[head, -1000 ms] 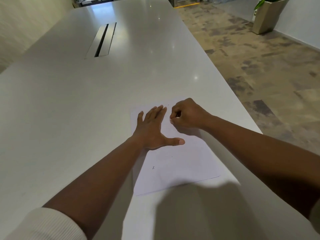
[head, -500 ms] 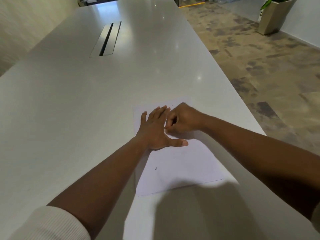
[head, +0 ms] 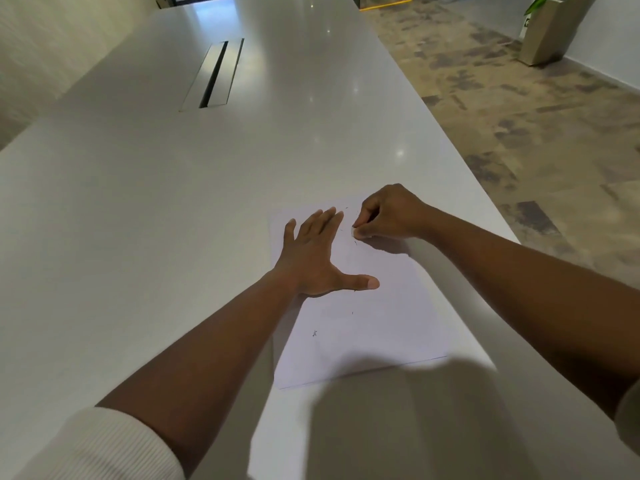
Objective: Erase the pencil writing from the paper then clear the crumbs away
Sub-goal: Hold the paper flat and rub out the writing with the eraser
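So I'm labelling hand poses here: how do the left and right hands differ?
The left hand lies flat, fingers straight and thumb spread; the right hand is curled, pinching a small white eraser. The left presses the paper down mid-sheet; the right works near its far edge. Both are bare and over the same sheet.

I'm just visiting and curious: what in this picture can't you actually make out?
Head view only:
- Eraser: just a pale tip shows; the right hand pinching it hides the rest.
- Paper: part lies under the flat left hand, so any writing there is hidden.
- Mark and specks: too small to tell writing from crumbs.
- Planter: cut off by the top edge.
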{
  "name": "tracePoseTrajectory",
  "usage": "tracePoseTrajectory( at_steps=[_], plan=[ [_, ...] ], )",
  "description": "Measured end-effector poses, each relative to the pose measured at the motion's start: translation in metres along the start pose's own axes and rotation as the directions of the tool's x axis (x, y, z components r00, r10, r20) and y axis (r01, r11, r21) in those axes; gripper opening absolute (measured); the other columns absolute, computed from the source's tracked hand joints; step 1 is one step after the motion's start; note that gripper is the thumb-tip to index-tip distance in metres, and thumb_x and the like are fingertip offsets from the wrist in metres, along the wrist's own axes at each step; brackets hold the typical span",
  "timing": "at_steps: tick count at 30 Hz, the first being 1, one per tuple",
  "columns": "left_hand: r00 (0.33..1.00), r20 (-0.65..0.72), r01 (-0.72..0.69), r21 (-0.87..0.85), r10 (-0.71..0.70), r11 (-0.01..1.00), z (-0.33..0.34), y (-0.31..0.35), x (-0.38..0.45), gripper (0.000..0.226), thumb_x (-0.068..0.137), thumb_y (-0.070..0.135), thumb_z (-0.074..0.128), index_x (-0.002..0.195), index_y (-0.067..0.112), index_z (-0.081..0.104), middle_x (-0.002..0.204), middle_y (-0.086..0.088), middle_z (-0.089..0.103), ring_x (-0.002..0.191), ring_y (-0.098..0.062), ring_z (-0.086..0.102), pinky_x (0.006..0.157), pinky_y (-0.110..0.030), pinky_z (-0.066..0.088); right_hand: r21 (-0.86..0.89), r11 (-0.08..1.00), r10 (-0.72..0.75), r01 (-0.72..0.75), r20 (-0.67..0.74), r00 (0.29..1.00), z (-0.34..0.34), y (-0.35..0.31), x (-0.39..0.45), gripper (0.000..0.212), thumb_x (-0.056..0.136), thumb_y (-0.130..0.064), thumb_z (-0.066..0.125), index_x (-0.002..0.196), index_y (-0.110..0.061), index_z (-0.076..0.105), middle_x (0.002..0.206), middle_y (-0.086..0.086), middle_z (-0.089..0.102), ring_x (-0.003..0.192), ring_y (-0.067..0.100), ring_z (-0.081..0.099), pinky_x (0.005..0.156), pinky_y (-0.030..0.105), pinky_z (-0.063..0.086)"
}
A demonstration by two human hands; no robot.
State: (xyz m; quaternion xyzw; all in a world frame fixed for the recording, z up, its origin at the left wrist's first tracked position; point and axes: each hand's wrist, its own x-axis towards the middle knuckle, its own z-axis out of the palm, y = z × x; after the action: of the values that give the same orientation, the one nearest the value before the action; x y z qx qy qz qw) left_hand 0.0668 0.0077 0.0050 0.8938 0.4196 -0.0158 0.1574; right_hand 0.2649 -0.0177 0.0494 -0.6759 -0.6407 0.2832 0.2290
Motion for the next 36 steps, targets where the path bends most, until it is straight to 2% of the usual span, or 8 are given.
tracePoseTrajectory(
  at_steps=[5,10,16,23,26,30,34,36],
  plan=[
    [1.000,0.016,0.003,0.009,-0.004,1.000,-0.001,0.000,0.001,0.155,0.041,0.113,0.032,0.165,0.028,-0.005,0.172,0.012,-0.009,0.156,-0.006,-0.016,0.124,-0.052,-0.015,-0.126,0.985,-0.071,0.114,0.303,0.950,-0.003,-0.009,-0.013,0.005,0.071,-0.026,0.082,0.072,-0.025,0.077,0.076,-0.021,0.073,0.076,-0.007,0.065,0.070,0.014,0.047],
    [1.000,0.026,0.001,0.022,-0.002,1.000,-0.002,0.001,0.001,0.151,0.046,0.110,0.036,0.165,0.027,-0.006,0.172,0.011,-0.010,0.156,-0.007,-0.017,0.124,-0.052,-0.015,-0.023,0.995,-0.094,0.094,-0.017,0.995,0.001,-0.005,-0.014,0.006,0.074,-0.015,0.081,0.074,-0.011,0.077,0.075,-0.006,0.074,0.071,0.002,0.066,0.070,0.019,0.051],
    [0.999,0.032,0.006,0.025,-0.007,1.000,-0.004,0.003,0.001,0.154,0.042,0.109,0.036,0.165,0.026,-0.005,0.173,0.009,-0.009,0.156,-0.008,-0.016,0.125,-0.053,-0.013,-0.066,0.983,-0.151,0.172,0.247,0.957,0.017,-0.021,-0.026,0.004,0.073,-0.018,0.078,0.070,-0.017,0.076,0.074,-0.008,0.073,0.072,0.003,0.066,0.066,0.017,0.051],
    [0.999,0.042,0.003,0.030,-0.004,1.000,-0.004,0.003,-0.002,0.150,0.046,0.109,0.036,0.165,0.027,-0.007,0.172,0.011,-0.011,0.156,-0.007,-0.019,0.125,-0.052,-0.015,-0.090,0.990,-0.120,0.113,-0.072,0.990,0.000,-0.009,-0.009,0.007,0.076,-0.011,0.078,0.074,-0.005,0.075,0.076,0.001,0.074,0.065,0.003,0.061,0.064,0.015,0.047],
    [0.999,0.041,0.004,0.021,-0.005,1.000,-0.005,0.003,-0.001,0.151,0.046,0.109,0.037,0.165,0.027,-0.006,0.172,0.010,-0.011,0.156,-0.007,-0.018,0.125,-0.053,-0.014,-0.122,0.986,-0.098,0.110,0.102,0.990,-0.003,-0.011,-0.010,0.004,0.074,-0.018,0.080,0.073,-0.015,0.077,0.074,-0.011,0.073,0.069,-0.003,0.063,0.069,0.019,0.049],
    [0.999,0.033,0.008,0.015,-0.009,1.000,-0.004,0.003,0.000,0.151,0.045,0.109,0.038,0.165,0.028,-0.005,0.172,0.010,-0.009,0.156,-0.007,-0.017,0.125,-0.052,-0.014,-0.184,0.973,-0.058,0.141,0.397,0.916,-0.004,-0.017,-0.014,0.005,0.072,-0.029,0.081,0.072,-0.026,0.077,0.078,-0.019,0.073,0.078,-0.007,0.065,0.073,0.019,0.050],
    [1.000,0.027,0.000,0.024,0.000,1.000,-0.002,0.002,0.000,0.150,0.047,0.109,0.036,0.165,0.027,-0.004,0.172,0.010,-0.009,0.156,-0.007,-0.016,0.124,-0.051,-0.015,-0.212,0.972,-0.054,0.100,0.215,0.975,-0.013,-0.015,-0.008,0.006,0.071,-0.025,0.081,0.070,-0.021,0.077,0.078,-0.010,0.074,0.081,0.006,0.067,0.079,0.035,0.058],
    [1.000,0.027,0.000,0.016,0.000,1.000,-0.002,0.001,0.000,0.150,0.047,0.109,0.038,0.165,0.027,-0.005,0.172,0.011,-0.009,0.156,-0.007,-0.017,0.124,-0.051,-0.016,-0.217,0.973,-0.030,0.084,0.239,0.971,-0.017,-0.015,-0.007,0.006,0.071,-0.024,0.080,0.069,-0.020,0.076,0.079,-0.011,0.074,0.082,0.005,0.067,0.082,0.037,0.058]
  ],
)
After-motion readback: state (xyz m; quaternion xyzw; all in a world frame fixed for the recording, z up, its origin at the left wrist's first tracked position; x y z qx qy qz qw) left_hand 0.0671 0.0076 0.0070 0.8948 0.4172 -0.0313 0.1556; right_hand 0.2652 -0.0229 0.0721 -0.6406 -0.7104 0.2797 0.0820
